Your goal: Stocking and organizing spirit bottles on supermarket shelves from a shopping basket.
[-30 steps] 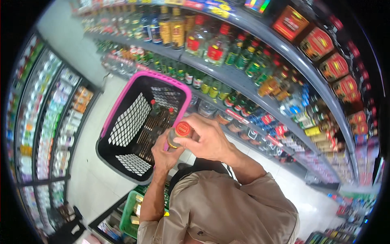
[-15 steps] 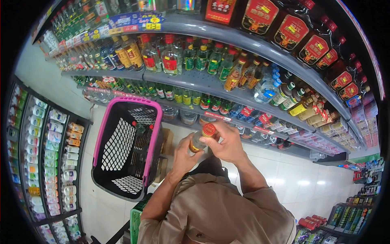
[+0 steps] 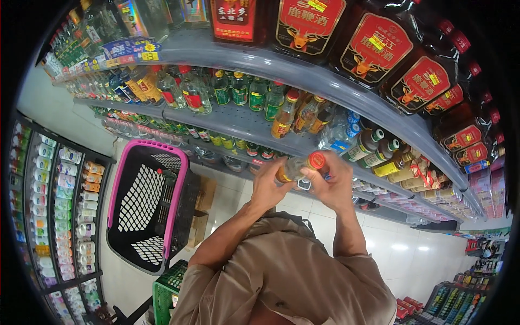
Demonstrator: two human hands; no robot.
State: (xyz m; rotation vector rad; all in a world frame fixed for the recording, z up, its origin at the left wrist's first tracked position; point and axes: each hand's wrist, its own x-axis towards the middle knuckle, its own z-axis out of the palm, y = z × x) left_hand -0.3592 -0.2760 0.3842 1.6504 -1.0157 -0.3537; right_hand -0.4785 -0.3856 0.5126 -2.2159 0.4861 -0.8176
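A small clear glass bottle (image 3: 295,167) with a red cap (image 3: 316,159) and a yellowish label near its base is tilted between my hands, in front of the shelf. My left hand (image 3: 266,183) is closed round the base end. At the neck, just below the cap, my right hand (image 3: 335,183) grips with the thumb across the glass. Similar bottles with red caps and yellow labels (image 3: 284,116) stand on the middle shelf beyond my hands, beside green-labelled bottles (image 3: 257,92).
Left of me stands a black shopping basket (image 3: 174,216) with a pink rim, holding a bottle or so. Cardboard boxes (image 3: 198,227) and a green crate (image 3: 164,290) are beside it. Large dark bottles (image 3: 374,46) fill the upper shelf (image 3: 227,54). Toiletries (image 3: 62,200) line the left rack.
Both hands have moved right and nearer the shelf with the bottle. The bottle leans over more to the right. My view has shifted, so the basket appears further left.
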